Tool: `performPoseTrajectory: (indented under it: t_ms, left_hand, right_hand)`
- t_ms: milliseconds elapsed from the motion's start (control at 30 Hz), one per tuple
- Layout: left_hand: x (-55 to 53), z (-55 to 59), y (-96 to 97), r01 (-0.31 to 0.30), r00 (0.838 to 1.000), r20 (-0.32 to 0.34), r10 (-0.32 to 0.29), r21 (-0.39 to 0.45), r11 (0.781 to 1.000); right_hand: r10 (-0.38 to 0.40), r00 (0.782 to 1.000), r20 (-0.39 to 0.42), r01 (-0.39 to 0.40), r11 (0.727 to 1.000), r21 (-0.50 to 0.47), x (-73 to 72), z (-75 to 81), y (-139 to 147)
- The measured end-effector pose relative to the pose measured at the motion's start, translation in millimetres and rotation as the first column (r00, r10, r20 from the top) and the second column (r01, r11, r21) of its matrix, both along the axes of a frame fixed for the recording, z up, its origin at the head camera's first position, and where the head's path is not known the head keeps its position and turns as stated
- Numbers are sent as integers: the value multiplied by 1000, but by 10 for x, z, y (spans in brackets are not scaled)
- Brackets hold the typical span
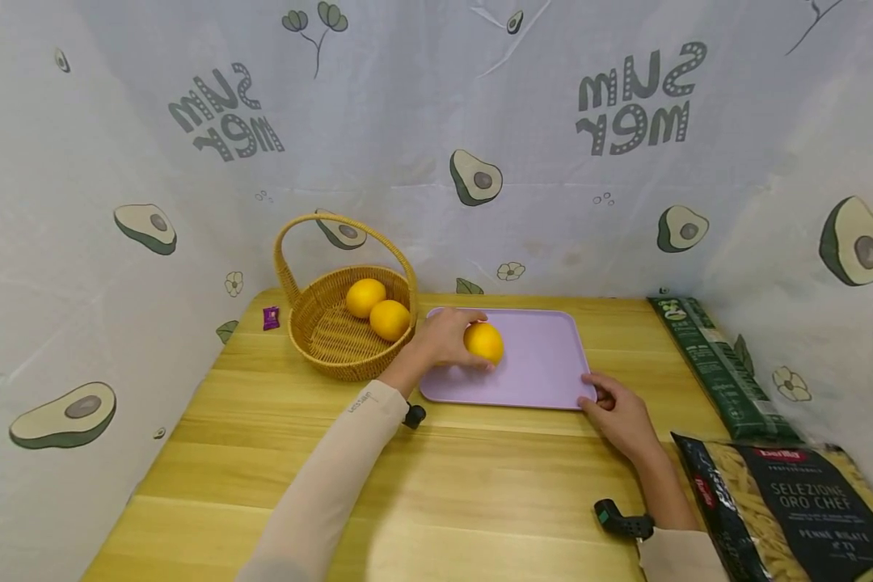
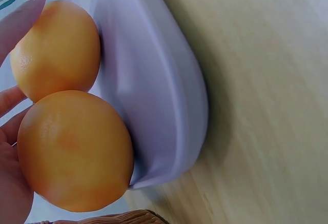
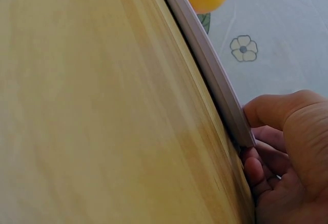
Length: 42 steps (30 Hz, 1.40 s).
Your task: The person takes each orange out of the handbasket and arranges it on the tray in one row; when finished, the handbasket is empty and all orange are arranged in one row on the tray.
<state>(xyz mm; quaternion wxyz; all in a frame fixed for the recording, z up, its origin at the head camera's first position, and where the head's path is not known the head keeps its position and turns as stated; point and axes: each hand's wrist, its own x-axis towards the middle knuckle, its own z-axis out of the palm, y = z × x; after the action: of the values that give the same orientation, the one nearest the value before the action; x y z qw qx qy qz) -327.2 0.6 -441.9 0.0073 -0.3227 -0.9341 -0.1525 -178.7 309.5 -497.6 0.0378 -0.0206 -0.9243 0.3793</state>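
Note:
My left hand (image 1: 447,338) reaches over the left part of a lilac tray (image 1: 541,368), with thumb and fingers curled round an orange (image 1: 484,343). In the left wrist view that orange (image 2: 59,49) lies between the fingers, and a second orange (image 2: 76,149) sits against it near the palm; the hand hides this second one from the head view. My right hand (image 1: 621,416) pinches the tray's near right corner, thumb on top and fingers curled beneath the rim (image 3: 225,90).
A wicker basket (image 1: 320,368) with a tall handle stands left of the tray, holding two oranges (image 1: 378,309). A small purple packet (image 1: 271,318) lies beyond it. Along the right edge are a green package (image 1: 720,364) and a bag of penne (image 1: 793,501). Printed cloth (image 1: 436,105) surrounds the table.

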Motion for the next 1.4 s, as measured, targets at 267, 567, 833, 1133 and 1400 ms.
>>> performPoseTrajectory:
  t_ms: [267,567,833,1133,1400]
  left_hand:
    - [15,6,-35,-7,1000,6,7,-9,1000]
    - [172,67,-186,17,1000,15,-19,122,992]
    - [379,59,-506,43,998,-58,-26,326,945]
    - [494,167,-956,102,969,-244,33,519,849]
    - [346,159,-1323,21,968,-212,132,593,805]
  right_hand:
    - [-2,1000,-9,2,1000,5,10,14,-19]
    - [-7,1000,-3,7,1000,4,15,29,-15]
    - [-8,1000,-1,8,1000,12,12,0,-17]
    - [-4,1000,-25,4,1000,17,14,-12,5]
    - [-3,1000,-1,3,1000,15,9,2,-24]
